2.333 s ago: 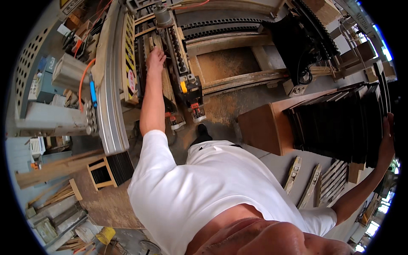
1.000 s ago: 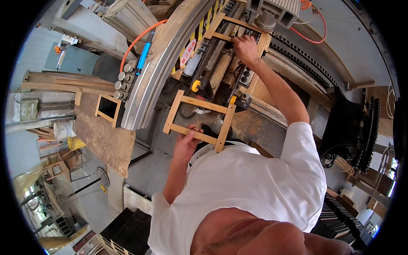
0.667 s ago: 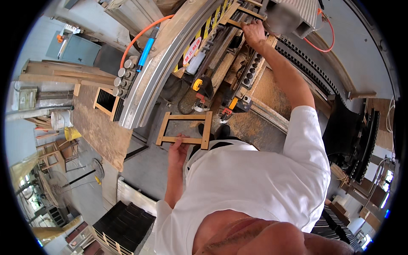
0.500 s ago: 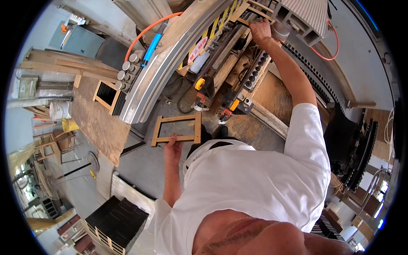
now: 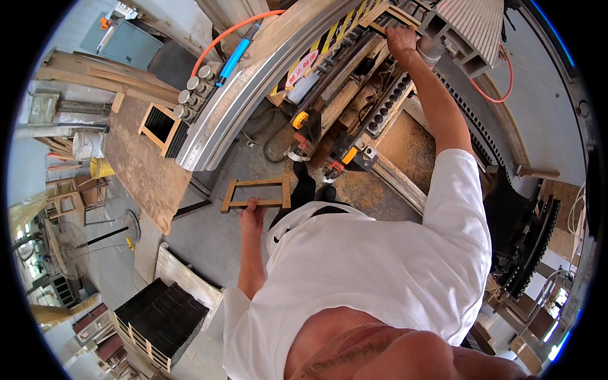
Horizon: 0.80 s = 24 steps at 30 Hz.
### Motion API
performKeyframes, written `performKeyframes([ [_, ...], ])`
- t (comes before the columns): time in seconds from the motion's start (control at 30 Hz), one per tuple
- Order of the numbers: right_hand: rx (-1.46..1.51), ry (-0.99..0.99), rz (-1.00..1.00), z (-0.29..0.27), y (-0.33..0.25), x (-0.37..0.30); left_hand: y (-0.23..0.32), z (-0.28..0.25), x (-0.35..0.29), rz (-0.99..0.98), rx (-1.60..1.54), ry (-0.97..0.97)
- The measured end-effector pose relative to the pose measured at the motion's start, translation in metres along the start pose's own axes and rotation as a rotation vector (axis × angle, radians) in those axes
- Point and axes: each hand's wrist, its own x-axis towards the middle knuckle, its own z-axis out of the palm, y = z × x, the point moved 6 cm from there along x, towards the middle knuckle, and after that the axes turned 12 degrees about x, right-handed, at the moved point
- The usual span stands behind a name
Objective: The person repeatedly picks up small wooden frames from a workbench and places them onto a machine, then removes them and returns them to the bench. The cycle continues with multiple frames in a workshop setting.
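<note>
Left hand (image 5: 252, 216): loose wooden frame (image 5: 259, 182) gripped by its near rail, thumb and fingers closed on it. Frame is held roughly flat in the air over the floor, left of the body, clear of the machine (image 5: 346, 79).

Right hand (image 5: 401, 42): stretched out to the far end of the machine, placed at the near rail of a second wooden frame (image 5: 375, 14). Fingers are turned down and partly hidden near the rim of the view, so grip versus plain contact cannot be told. The metal cylinder (image 5: 430, 52) is just beside the wrist.

Step in hand, as judged: the second frame is being handled at the machine — lifted or positioned, not clear which — with the loose one held aside. Next move calls for a sure hold on the far frame and for fingers and wrist to be kept off the cylinder; the loose frame is best held clear of the yellow knob (image 5: 300, 119) at the machine's near end.

Further out: striped guard (image 5: 326, 41) along the machine's left side, then the metal beam (image 5: 247, 104). Sawdust (image 5: 415, 142) is spread to the right. Black slats (image 5: 178, 134) are stacked on the worktop (image 5: 145, 164) at far left — more black pieces (image 5: 161, 316) at lower left.
</note>
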Motion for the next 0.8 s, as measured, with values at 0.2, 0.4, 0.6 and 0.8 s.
performKeyframes([
  [0.2,0.047,-0.039,0.048,0.006,0.006,-0.001,0.003,-0.012,0.003,0.067,0.100,0.040],
  [0.4,0.058,-0.105,0.129,-0.001,0.008,0.001,0.021,-0.035,-0.003,0.174,0.248,0.135],
  [0.6,0.057,-0.287,0.304,0.005,0.037,0.005,0.078,-0.045,-0.029,0.432,0.477,0.258],
  [0.8,0.501,0.130,0.310,-0.097,0.002,-0.034,0.184,-0.077,-0.061,0.577,0.203,0.195],
])
